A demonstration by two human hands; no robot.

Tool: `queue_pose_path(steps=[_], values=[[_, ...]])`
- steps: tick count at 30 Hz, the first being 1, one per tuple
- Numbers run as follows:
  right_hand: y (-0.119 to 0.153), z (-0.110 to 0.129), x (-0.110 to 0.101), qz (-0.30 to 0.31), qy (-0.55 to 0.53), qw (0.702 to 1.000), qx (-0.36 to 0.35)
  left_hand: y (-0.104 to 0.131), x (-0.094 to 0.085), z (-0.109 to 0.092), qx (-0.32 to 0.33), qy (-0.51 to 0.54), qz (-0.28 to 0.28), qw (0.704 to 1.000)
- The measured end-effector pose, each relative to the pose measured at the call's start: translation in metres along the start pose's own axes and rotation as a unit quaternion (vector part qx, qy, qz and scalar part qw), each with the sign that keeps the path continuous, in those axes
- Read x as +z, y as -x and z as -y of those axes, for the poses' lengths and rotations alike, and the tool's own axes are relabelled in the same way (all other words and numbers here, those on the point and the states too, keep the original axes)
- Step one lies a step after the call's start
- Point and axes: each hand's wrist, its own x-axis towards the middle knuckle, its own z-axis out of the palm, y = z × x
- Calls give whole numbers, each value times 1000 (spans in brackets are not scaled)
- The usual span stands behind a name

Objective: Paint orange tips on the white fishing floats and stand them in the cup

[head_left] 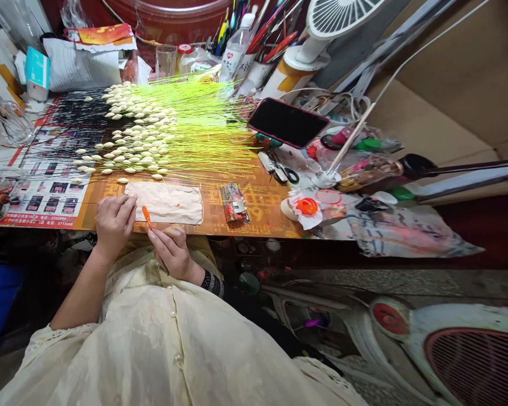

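My left hand (pixel 115 221) is closed at the left edge of a pale cloth (pixel 173 204), its fingertips pinched together. Whatever they pinch is too thin or hidden to name. In my right hand (pixel 171 248), at the table's front edge, is a slim orange tool (pixel 147 215), its orange end sticking up past the fingers towards the cloth. Small orange marks show on the cloth. Just beyond lie many fishing floats (pixel 141 132) in rows, with pale oval bodies, dark stems to the left and bright yellow-green tips to the right.
Right of the cloth lies a small paint-smeared piece (pixel 235 203). Farther right are a phone (pixel 288 122) on a stand, black-handled scissors (pixel 290 175) and a pot of orange paint (pixel 307 206). A white fan (pixel 342 17), a bottle (pixel 237 48) and a glass (pixel 166 61) stand behind.
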Motion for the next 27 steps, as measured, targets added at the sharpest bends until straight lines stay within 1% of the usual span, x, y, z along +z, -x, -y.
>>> queue_pose_path(steps=[4, 7, 10, 12, 17, 22, 27], values=[[0, 1, 2, 33, 18, 999, 7, 1, 0, 0, 11, -4, -13, 1000], [1, 1, 4, 42, 23, 999, 14, 2, 1, 0, 19, 2, -25, 1000], [0, 2, 6, 48, 30, 998, 19, 2, 1, 0, 7, 16, -17, 1000], [-1, 3, 7, 41, 36, 998, 19, 2, 1, 0, 4, 22, -13, 1000], [-5, 4, 7, -2, 32, 999, 13, 2, 0, 0, 9, 17, -16, 1000], [-5, 4, 9, 6, 41, 999, 13, 3, 0, 1, 15, 25, -23, 999], [-2, 3, 12, 15, 42, 999, 11, 4, 1, 1, -6, 34, -5, 999]])
